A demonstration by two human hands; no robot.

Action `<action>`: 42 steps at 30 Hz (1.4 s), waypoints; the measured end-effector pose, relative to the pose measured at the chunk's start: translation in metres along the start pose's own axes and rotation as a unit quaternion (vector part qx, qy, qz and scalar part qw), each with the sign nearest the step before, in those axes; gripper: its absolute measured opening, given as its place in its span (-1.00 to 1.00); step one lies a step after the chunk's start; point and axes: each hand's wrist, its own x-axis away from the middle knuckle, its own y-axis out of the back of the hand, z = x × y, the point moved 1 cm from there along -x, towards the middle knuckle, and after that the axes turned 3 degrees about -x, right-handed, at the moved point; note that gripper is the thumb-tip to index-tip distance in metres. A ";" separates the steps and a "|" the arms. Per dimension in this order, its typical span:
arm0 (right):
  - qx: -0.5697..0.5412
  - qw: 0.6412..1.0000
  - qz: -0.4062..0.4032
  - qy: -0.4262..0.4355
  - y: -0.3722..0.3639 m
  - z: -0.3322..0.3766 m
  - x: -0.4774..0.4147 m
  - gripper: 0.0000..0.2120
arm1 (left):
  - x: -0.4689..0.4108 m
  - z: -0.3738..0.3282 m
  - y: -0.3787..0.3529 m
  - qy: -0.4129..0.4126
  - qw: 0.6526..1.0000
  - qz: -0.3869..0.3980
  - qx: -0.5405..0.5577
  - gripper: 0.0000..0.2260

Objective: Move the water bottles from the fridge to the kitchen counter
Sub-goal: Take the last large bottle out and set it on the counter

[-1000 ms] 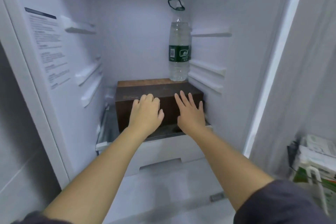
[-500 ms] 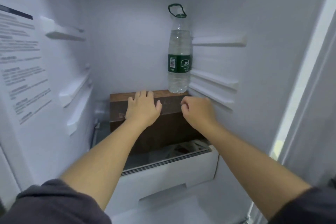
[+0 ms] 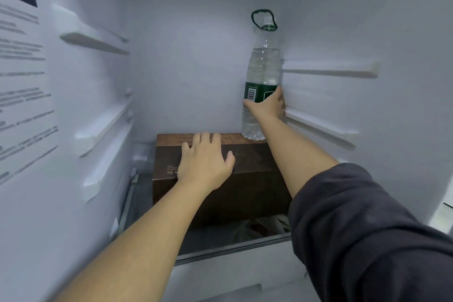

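Right, at 9 o'clock the fridge's left wall (image 3: 73, 179) carries a printed label (image 3: 22, 95), blurred past reading, with white shelf rails (image 3: 95, 44) just inboard of it. Moving across, the left hand (image 3: 204, 162) sits just below centre at 6 o'clock, fingers (image 3: 204, 138) straight and released, lying flat on the top front edge of the brown box (image 3: 220, 193), gripping nothing. That box sits above a white drawer front (image 3: 232, 274). Up at 1 o'clock the water bottle (image 3: 263, 68) stands upright on the box's back right corner, inside the fridge, a green carry loop (image 3: 255, 22) at its cap. The right hand (image 3: 269, 106) is on it, fingers grasping the bottle around its green band. At 3 o'clock more rails (image 3: 328, 72) line the right wall, and at 5 o'clock a dark sleeve (image 3: 367, 228) covers the right upper arm
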 end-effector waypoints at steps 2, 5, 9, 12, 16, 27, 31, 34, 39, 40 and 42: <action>0.037 0.999 0.003 -0.030 -0.006 0.005 -0.002 0.10 | 0.000 0.000 -0.001 0.001 1.000 -0.004 0.002 -0.50; 0.077 0.995 -0.017 -0.056 -0.012 0.008 -0.005 0.07 | 0.000 -0.001 -0.002 0.002 1.000 -0.007 0.000 -0.50; 0.104 0.993 -0.028 -0.055 -0.010 0.009 -0.007 -0.09 | -0.002 0.000 -0.001 0.004 1.000 -0.002 0.003 -0.51; 0.102 0.994 0.005 -0.043 0.002 0.009 0.000 -0.11 | -0.001 0.000 0.000 0.007 1.000 0.005 0.007 -0.51; 0.088 0.994 0.066 -0.014 0.015 0.002 0.008 -0.06 | 0.001 0.000 0.002 0.011 1.000 0.017 0.009 -0.52; 0.076 0.984 0.152 0.047 0.076 0.013 0.070 -0.20 | 0.004 -0.002 0.008 0.016 0.999 0.031 0.007 -0.53; 0.054 0.983 0.173 0.029 0.077 0.011 0.071 -0.06 | 0.005 -0.001 0.009 0.016 0.999 0.033 0.010 -0.53; 0.039 0.979 0.201 0.010 0.081 0.017 0.070 -0.06 | 0.005 0.001 0.009 0.015 0.999 0.033 0.010 -0.53; 0.047 0.958 0.273 -0.069 0.109 0.046 0.051 -0.09 | 0.006 -0.002 0.009 0.004 0.999 0.032 0.007 -0.54; 0.022 0.960 0.270 -0.071 0.112 0.055 0.046 -0.04 | 0.006 -0.001 0.008 0.003 0.999 0.033 0.008 -0.54; -0.037 0.970 0.237 -0.049 0.114 0.077 0.039 0.05 | 0.005 0.000 0.006 0.004 1.000 0.029 0.008 -0.55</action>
